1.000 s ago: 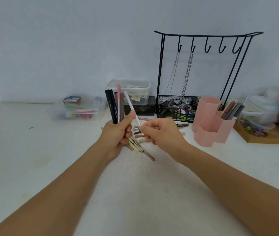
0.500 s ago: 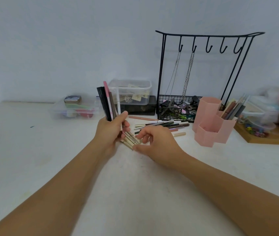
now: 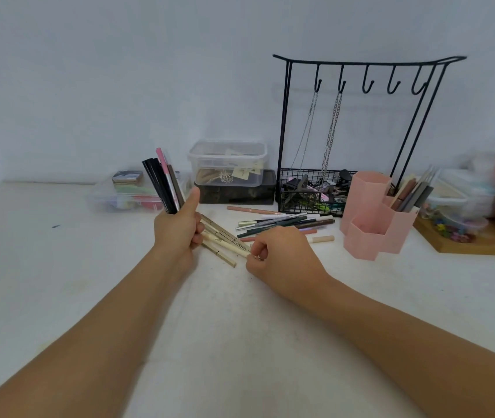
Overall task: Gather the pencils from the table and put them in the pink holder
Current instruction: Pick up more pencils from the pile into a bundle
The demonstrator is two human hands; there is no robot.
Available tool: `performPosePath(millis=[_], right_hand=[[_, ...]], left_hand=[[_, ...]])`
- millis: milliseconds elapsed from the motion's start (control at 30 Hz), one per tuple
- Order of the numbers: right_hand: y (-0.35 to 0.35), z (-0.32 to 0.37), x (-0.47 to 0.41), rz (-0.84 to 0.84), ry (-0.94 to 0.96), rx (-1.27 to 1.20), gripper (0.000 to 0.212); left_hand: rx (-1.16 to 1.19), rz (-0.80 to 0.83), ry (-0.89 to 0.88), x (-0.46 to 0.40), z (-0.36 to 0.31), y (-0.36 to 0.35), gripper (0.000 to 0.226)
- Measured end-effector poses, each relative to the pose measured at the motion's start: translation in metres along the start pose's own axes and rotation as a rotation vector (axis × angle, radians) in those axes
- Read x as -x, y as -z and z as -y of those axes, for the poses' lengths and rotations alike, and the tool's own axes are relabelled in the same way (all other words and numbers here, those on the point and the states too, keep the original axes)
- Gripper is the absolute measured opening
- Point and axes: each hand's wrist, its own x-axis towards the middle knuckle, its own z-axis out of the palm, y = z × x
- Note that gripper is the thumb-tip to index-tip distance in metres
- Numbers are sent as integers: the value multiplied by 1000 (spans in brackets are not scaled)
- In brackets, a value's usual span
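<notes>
Left hand (image 3: 178,229) closed around a bundle of pencils (image 3: 166,184), thumb raised along the front. Upper ends — black, pink and brown barrels — stick up and lean left; cream-coloured lower ends (image 3: 225,241) fan out below the fist toward the right, low over the white table (image 3: 59,282).

Right hand (image 3: 279,256) curled into a loose fist on the table, just right of the cream ends. Fingertips (image 3: 255,254) pinched narrow at the tip of one cream barrel. Whether the pinch actually holds that barrel or only touches it cannot be told — the knuckles hide the contact.

Loose pencils (image 3: 285,223) lie in a rough pile on the table behind the right hand, mostly pointing left-right: dark green, brown, grey. One long pink-brown pencil (image 3: 253,210) lies apart at the back of the pile; one cream-tipped pencil (image 3: 320,239) lies at the front, near the holder.

Pink holder (image 3: 373,218) stands upright to the right of the pile, made of hexagonal compartments. The two front compartments look empty from this angle; the rear right one holds several upright sticks (image 3: 412,191).

Behind the pile: black wire rack (image 3: 361,86) with hooks, two chains (image 3: 327,131) hanging, basket at its base. Clear lidded box (image 3: 228,161) stacked on a dark box to its left.
</notes>
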Motion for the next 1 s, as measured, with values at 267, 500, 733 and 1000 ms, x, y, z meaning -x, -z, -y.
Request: performPosePath(millis=[267, 500, 733, 1000], right_hand=[[28, -13, -14, -250, -339, -1016, 2], [15, -1, -4, 44, -409, -1697, 9], [7, 1, -1, 131, -403, -1693, 11], [3, 0, 0, 93, -364, -1427, 11]], left_hand=[[17, 59, 71, 8, -2, -6, 38], [112, 299, 217, 30, 9, -23, 37], [209, 381, 211, 33, 9, -27, 46], [-2, 419, 39, 34, 17, -23, 26]])
